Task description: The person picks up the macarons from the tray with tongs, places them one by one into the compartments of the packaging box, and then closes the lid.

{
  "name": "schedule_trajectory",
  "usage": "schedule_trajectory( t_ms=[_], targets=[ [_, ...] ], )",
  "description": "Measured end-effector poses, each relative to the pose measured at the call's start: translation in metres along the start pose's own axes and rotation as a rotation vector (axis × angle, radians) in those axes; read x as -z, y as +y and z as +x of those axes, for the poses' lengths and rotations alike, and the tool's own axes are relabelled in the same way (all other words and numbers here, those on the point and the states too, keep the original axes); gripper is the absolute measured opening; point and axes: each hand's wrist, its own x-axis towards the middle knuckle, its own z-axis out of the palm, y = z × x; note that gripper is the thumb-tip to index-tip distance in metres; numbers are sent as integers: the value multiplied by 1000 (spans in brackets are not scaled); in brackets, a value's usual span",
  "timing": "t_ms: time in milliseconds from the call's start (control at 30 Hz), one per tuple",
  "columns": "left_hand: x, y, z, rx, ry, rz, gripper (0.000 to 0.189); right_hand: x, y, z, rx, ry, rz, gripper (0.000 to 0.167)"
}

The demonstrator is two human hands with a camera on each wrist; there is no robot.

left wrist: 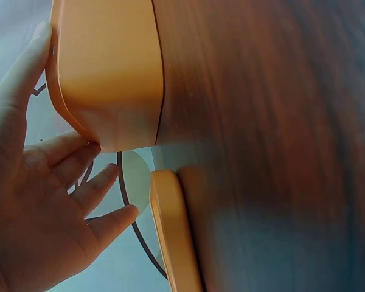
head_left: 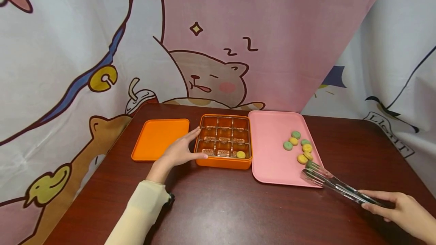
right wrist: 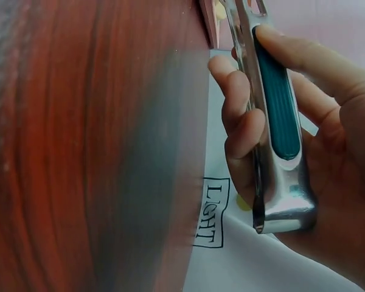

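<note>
My right hand (head_left: pixel 402 209) grips metal tongs (head_left: pixel 344 190) with green handle inlays, also large in the right wrist view. The tongs' tips reach over the near right corner of a pink tray (head_left: pixel 272 148), overlapping a green cookie there. Small yellow and green cookies (head_left: pixel 302 158) lie along the tray's right side. My left hand (head_left: pixel 178 152) rests at the left side of an orange box (head_left: pixel 223 163), fingers spread, thumb along the front rim. In the left wrist view its fingertips touch the box edge. Inside, a clear divided insert has one yellow cookie (head_left: pixel 241 154) in its near right compartment.
An orange lid (head_left: pixel 160 139) lies flat left of the box, beneath and behind my left hand. All stand on a dark brown wooden table (head_left: pixel 235 211). A printed cartoon curtain (head_left: pixel 211 10) hangs behind the table and along both sides.
</note>
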Motion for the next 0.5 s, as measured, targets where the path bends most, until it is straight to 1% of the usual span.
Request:
schedule_trajectory(
  t_ms=[100, 133, 300, 433, 500],
  targets=[
    [0, 0, 0, -2, 3, -7, 103, 1, -2, 2, 1, -27, 25, 56],
    [0, 1, 0, -4, 4, -9, 102, 0, -2, 2, 7, -18, 26, 54],
    [0, 1, 0, -11, 8, -12, 103, -6, -5, 1, 47, 78, 11, 44],
    [0, -1, -1, -16, 7, -7, 104, -9, -8, 2, 41, 88, 15, 45],
    [-1, -1, 0, -16, 8, -7, 104, -10, -8, 3, 48, 107, 5, 45]
  ],
)
